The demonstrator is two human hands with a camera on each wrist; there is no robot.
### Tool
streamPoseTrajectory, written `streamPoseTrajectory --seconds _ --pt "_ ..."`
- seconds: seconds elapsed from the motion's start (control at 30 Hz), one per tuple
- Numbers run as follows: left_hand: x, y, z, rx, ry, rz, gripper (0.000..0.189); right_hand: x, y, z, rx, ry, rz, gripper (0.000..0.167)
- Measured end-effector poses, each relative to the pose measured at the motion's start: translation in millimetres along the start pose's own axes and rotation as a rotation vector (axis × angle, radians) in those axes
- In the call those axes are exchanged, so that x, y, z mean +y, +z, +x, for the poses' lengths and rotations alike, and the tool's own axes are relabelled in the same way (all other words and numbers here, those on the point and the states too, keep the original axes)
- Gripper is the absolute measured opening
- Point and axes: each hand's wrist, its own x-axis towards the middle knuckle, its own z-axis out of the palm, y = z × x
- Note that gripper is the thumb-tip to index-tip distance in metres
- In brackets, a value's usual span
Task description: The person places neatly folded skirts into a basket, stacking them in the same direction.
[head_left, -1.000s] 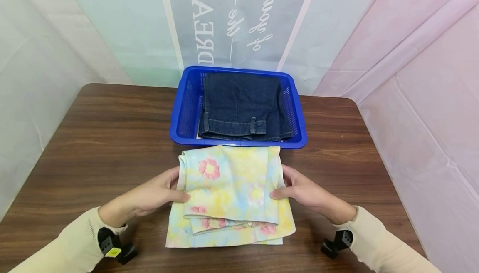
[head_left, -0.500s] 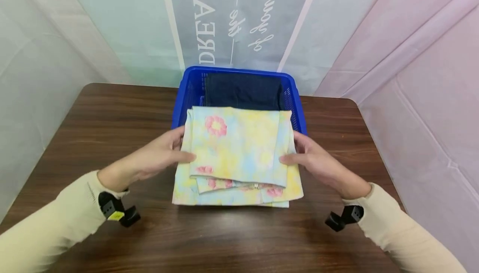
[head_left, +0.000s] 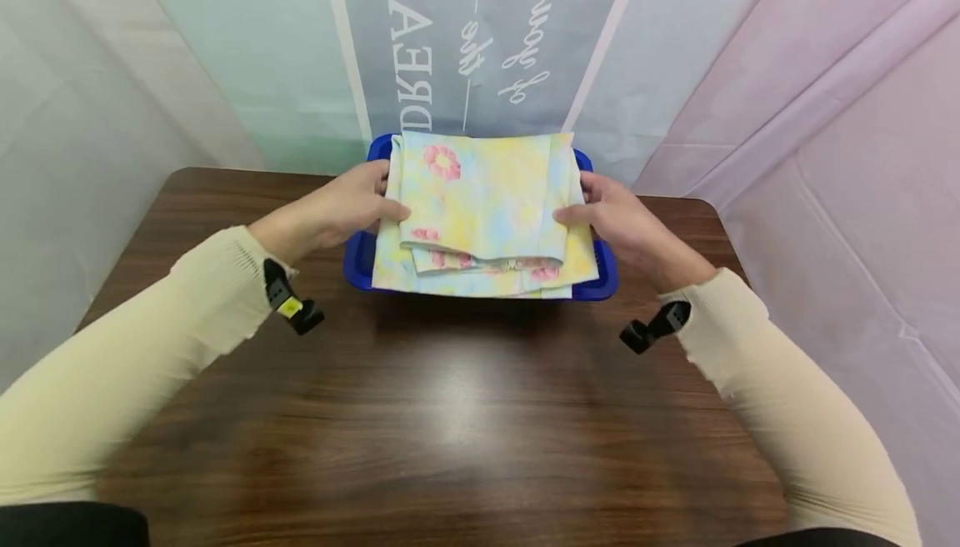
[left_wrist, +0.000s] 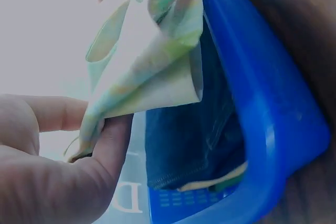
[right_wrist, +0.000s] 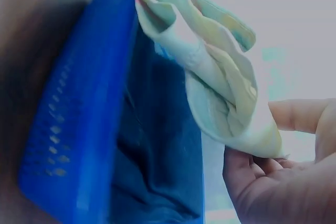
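A folded garment (head_left: 480, 205) in pastel yellow and blue with pink flowers is held level over the blue plastic basket (head_left: 358, 270). My left hand (head_left: 341, 205) pinches its left edge, thumb on top and fingers beneath. On the opposite edge my right hand (head_left: 626, 218) grips the same way. Both wrist views show the cloth's layers sagging between the hands, above the basket's opening. Folded dark blue jeans (left_wrist: 181, 148) lie inside the basket under it; the head view hides them. From the right side the jeans (right_wrist: 157, 166) look slightly creased.
The basket stands at the back of a brown wood-grain table (head_left: 457, 414), close to a printed fabric backdrop (head_left: 480, 38). Pale curtains (head_left: 847, 222) hang along both sides. Something cream and green (left_wrist: 226, 182) shows beneath the jeans at the basket's bottom.
Both hands have carried the floral garment forward, away from the body, from in front of the basket to above it. The jeans have gone out of sight in the head view.
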Motion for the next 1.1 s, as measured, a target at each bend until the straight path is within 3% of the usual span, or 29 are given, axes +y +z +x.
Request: streamPoseTrajectory --seconds 0.17,0.33,0.4,0.47,0.57,0.67,0.73,0.83,0.97,1.1 --pt "5.4 -4.5 32.3 0.042 -0.034 0.058 0.054 -0.2 -4.8 28.7 0.076 0.020 -0.069 0.051" --pt "-2.1 -2.2 53.9 0.068 -0.066 0.110 0.053 15.5 -5.4 49.6 0.119 0.113 -0.246 0.057" --pt "-5.9 1.7 57.3 0.078 -0.077 0.165 0.058 20.6 -4.6 51.1 0.110 0.151 -0.312 0.066" --pt "-8.6 5.2 59.0 0.094 -0.088 0.252 0.074 23.0 -3.6 49.5 0.103 0.160 -0.374 0.080" --pt "-8.6 7.8 59.7 0.117 -0.082 0.392 0.096 22.4 -1.4 47.2 0.100 0.095 -0.458 0.099" --pt "-7.9 8.0 60.5 0.121 -0.063 0.505 0.111 23.4 0.6 50.4 0.067 -0.001 -0.567 0.101" --pt "-8.7 9.0 62.0 0.095 -0.050 0.535 0.115 25.3 2.1 53.2 0.030 -0.032 -0.628 0.097" --pt "-11.5 12.7 65.7 0.029 -0.104 0.549 0.117 29.2 4.2 56.2 -0.035 -0.029 -0.679 0.092" --pt "-14.0 17.9 68.7 -0.029 -0.185 0.555 0.121 33.7 5.2 58.7 -0.089 -0.008 -0.677 0.092" --pt "-14.4 17.9 67.2 -0.044 -0.203 0.550 0.122 34.5 5.8 59.2 -0.100 -0.010 -0.673 0.092"
